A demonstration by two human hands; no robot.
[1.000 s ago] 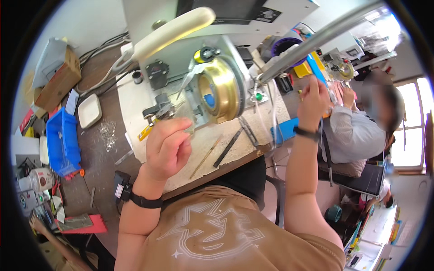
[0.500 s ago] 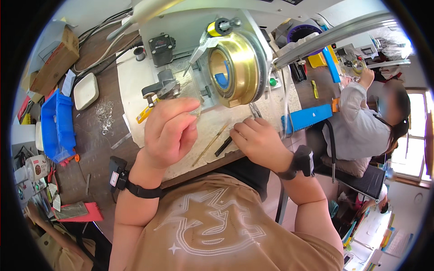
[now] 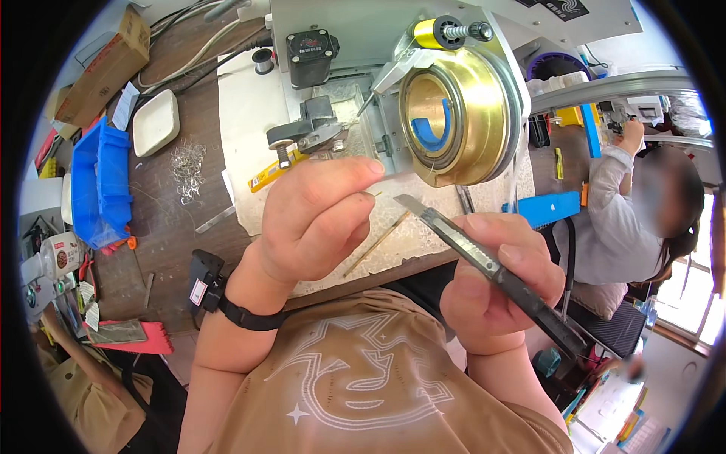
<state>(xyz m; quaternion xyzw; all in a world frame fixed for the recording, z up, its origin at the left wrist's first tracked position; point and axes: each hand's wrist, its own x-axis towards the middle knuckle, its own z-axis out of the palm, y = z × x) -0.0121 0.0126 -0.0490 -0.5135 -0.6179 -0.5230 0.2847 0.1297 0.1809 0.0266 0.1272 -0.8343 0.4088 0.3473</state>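
Observation:
My right hand (image 3: 484, 303) grips a black utility knife (image 3: 518, 295), its metal blade pointing up and left toward my other hand. My left hand (image 3: 314, 219) is pinched closed beside the knife's tip. A tiny thin end shows at its fingertips, too small to name. Just above both hands stands a machine with a brass-coloured drum (image 3: 488, 113), a curved blue piece (image 3: 431, 135) inside its ring. Nearest my left hand is a metal clamp-like fitting (image 3: 321, 132) with a yellow-handled tool (image 3: 265, 175) by it. A thin brown stick (image 3: 389, 233) lies on the work surface between my hands.
Left on the table are a blue bin (image 3: 98, 185), a white dish (image 3: 156, 122) and a heap of thin wire loops (image 3: 187, 170). A yellow spool (image 3: 437, 33) sits above the drum. At right are a blue holder (image 3: 548, 209) and a seated person (image 3: 612, 204).
My right hand has picked up the knife from the table edge and raised it beside my left hand. My left hand stays pinched. The view has shifted, so the machine sits further right.

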